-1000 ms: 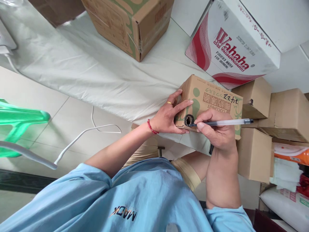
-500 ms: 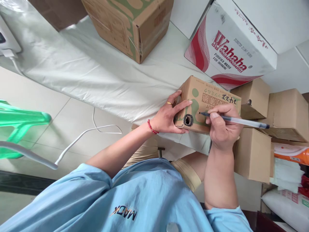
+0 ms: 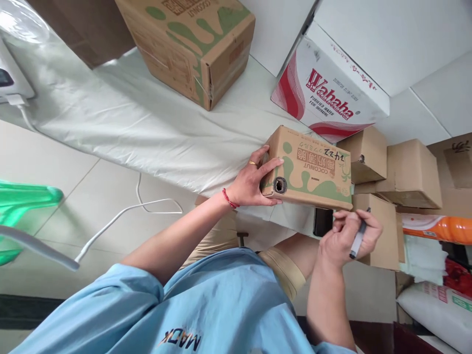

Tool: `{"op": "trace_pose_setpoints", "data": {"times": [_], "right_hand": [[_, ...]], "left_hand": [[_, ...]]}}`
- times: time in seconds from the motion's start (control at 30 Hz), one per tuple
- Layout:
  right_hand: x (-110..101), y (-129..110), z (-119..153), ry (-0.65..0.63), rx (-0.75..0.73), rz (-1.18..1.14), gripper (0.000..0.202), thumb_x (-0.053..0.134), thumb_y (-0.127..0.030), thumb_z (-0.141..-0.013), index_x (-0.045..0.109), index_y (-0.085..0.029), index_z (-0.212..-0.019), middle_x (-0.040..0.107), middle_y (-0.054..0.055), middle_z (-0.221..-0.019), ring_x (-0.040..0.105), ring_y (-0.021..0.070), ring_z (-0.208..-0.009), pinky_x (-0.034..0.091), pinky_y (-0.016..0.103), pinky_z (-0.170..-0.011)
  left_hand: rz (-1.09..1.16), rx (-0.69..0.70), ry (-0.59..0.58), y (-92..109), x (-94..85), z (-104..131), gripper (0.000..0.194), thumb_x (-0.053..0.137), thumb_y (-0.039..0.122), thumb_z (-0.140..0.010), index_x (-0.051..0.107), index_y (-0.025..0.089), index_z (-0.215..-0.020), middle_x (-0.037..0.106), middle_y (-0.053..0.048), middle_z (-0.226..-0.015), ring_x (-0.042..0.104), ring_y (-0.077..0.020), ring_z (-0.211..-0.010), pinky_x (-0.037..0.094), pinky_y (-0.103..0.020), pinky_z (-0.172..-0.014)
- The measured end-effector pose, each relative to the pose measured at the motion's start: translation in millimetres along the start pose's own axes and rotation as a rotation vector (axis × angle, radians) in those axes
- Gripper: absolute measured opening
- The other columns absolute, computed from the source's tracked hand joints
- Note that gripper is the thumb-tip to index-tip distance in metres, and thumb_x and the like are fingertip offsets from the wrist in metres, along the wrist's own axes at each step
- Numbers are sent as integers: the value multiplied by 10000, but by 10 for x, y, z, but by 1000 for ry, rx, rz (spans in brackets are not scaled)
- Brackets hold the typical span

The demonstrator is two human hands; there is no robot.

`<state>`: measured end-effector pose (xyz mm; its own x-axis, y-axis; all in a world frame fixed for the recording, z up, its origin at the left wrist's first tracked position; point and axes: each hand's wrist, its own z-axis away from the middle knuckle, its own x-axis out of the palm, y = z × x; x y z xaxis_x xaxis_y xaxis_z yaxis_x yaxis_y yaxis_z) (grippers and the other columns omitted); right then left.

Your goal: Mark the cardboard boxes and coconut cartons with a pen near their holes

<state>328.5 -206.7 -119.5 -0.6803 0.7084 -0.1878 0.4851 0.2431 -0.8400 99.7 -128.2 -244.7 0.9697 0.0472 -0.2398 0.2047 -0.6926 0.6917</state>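
Note:
A small brown cardboard box (image 3: 302,162) with green splashes, "COCONUT" lettering and a handwritten "2422" lies near the front edge of the cloth-covered table. My left hand (image 3: 250,182) grips its left end, fingers spread over the top and side, close to a dark-rimmed hole. Beside the box's lower right corner, my right hand (image 3: 342,238) is closed around a pen (image 3: 358,240), which points away from the top face. Whether the right fingertips touch the box's edge, I cannot tell. A dark phone-like object (image 3: 323,222) shows partly below the box.
Behind stand a larger coconut carton (image 3: 228,64) and a white and red Wahaha carton (image 3: 332,88). Several plain boxes (image 3: 413,172) crowd the right, with an orange package (image 3: 438,228) below them. On the left are a green stool (image 3: 29,196) and a white cable (image 3: 110,226).
My right hand has moved off the box's top, down and to the right, turning the pen in its grasp. A short dark mark now shows on the top face. My left hand stays on the box.

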Motion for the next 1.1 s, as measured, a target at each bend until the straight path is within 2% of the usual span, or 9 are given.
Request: {"op": "trace_pose_setpoints", "data": {"times": [0.13,0.23,0.43,0.57,0.7,0.8,0.87,0.97,1.1], "right_hand": [[-482,340,251,-239,130,336,282,682,-402,-904,547,-253,-1103,665,-46,-713,708,192,-666,525,307,-686],[-669,509,419,-481,245,644,359,644,-455,-857,571,-229,-1127,758,42,-775,760,274,-734,551,387,-763],[-507,563,464,-771,270,796,453,485,-500,-947,625,-164,-1217,800,118,-829,789,339,-875,516,394,-772],[-302,551,369,-808,212,763,577,477,-446,-952,578,-92,-1395,785,99,-809,772,320,-839,511,375,-762],[-304,597,288,-753,197,731,703,501,-447,-962,456,-68,-1552,759,66,-815,748,308,-855,541,383,-821],[-464,701,241,-527,118,814,770,521,-482,-965,417,-65,-1604,765,195,-1153,704,372,-1150,536,492,-1029],[-594,802,212,-430,67,889,888,576,-521,-943,371,-12,-1641,632,315,-1457,566,447,-1394,448,579,-1177],[-727,939,178,-495,118,955,1029,624,-553,-924,285,63,-1675,459,392,-1634,453,515,-1495,385,625,-1231],[-727,996,116,-564,152,980,965,599,-534,-961,318,49,-1676,545,366,-1572,520,504,-1412,418,597,-1199]], "left_hand": [[-32,-17,8,-13,1,14,1244,973,717,-663,341,385,-1681,258,-202,-1683,403,-490,-1582,539,-658,-1181],[-70,-44,4,-19,-2,25,1249,975,733,-635,367,369,-1663,285,-200,-1674,341,-497,-1612,526,-654,-1194],[-121,-68,-13,10,-57,11,1180,929,774,-668,406,315,-1620,348,-197,-1614,377,-474,-1584,488,-678,-1221],[-144,-63,-34,22,-103,-1,1166,861,833,-726,387,274,-1632,361,-199,-1593,415,-458,-1542,510,-683,-1206],[-165,-33,-24,16,-134,5,1153,800,879,-763,379,267,-1645,385,-159,-1557,450,-454,-1485,536,-704,-1172],[-199,-23,-12,9,-150,18,1169,805,891,-751,367,280,-1646,415,-147,-1536,465,-445,-1462,533,-708,-1174],[-208,-24,-9,2,-156,25,1190,825,893,-727,366,285,-1641,430,-155,-1529,473,-446,-1451,530,-712,-1176],[-198,-28,-4,-9,-151,24,1206,855,879,-703,374,284,-1635,437,-167,-1524,479,-451,-1446,523,-711,-1183],[-182,-19,-6,-13,-134,5,1204,852,879,-704,376,288,-1639,431,-148,-1526,465,-449,-1451,509,-714,-1196]]}}
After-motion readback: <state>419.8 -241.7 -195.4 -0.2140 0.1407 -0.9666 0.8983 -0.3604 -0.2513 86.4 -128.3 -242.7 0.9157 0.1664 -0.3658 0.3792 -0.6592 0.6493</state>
